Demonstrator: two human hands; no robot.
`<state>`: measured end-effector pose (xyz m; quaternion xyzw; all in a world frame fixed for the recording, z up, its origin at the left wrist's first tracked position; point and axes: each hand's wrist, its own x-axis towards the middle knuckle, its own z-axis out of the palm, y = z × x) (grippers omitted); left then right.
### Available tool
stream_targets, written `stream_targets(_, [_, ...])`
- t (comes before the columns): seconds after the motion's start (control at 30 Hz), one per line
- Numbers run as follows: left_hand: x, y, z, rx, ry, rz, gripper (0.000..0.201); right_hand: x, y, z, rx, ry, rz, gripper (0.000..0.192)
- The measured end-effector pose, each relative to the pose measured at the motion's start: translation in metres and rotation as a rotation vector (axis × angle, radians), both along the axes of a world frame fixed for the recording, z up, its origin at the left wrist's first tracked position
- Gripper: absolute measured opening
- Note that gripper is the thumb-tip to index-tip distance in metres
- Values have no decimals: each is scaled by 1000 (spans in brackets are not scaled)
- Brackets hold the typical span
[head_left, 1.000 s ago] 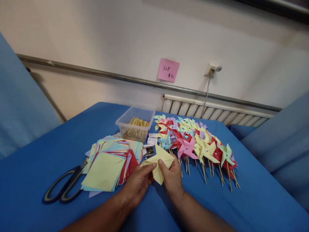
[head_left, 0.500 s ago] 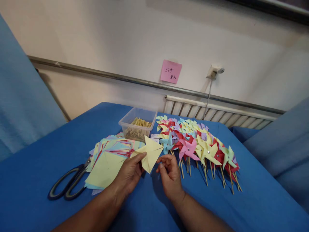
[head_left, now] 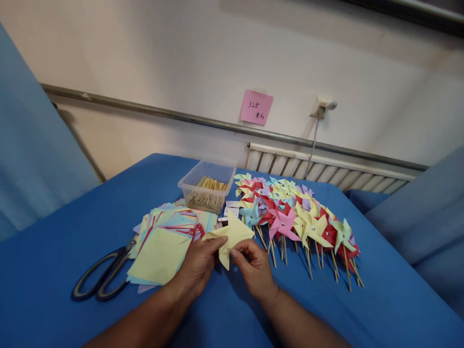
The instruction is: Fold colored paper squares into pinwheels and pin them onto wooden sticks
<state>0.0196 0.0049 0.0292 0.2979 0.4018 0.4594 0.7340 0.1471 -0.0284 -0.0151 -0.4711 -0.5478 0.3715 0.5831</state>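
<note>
Pinching a folded yellow paper (head_left: 231, 235) between both hands, you hold it just above the blue table (head_left: 380, 299), near the middle. Your left hand (head_left: 197, 267) closes thumb and fingers on its left flap; your right hand (head_left: 255, 270) grips the lower point with fingertips (head_left: 237, 251) drawn tight together. Both grips are narrow, shut on the paper alone.

The paper's long axis runs roughly from 8 o'clock to 2 o'clock, with one sharp tip pointing up toward 12 and another down toward 6, between your hands.

At 9 o'clock of your left hand lies the stack of coloured squares (head_left: 163, 244), just beside your knuckles, and beyond it the scissors (head_left: 99, 278), handles toward you. At 12 o'clock sits the clear tub (head_left: 206, 186) of sticks. From 1 to 3 o'clock the finished pinwheels (head_left: 297, 215) spread out, their sticks pointing toward you, the nearest close to your right hand.

Open cloth lies toward you at 6 o'clock and at the far left; the table's right edge falls away at 3 o'clock, past the pinwheels.
</note>
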Motion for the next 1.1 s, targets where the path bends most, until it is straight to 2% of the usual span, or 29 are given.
stream_targets(0.53, [2,0,-10,94,173,-47,19,-1,4,-6,-107,93,-94,17])
stream_targets(0.83, [0,2,-21,130,191,-77,27,-1,6,-12,-115,106,-98,18])
stream_targets(1.1, [1,1,-18,167,274,2,16,-3,8,-20,-119,125,-92,20])
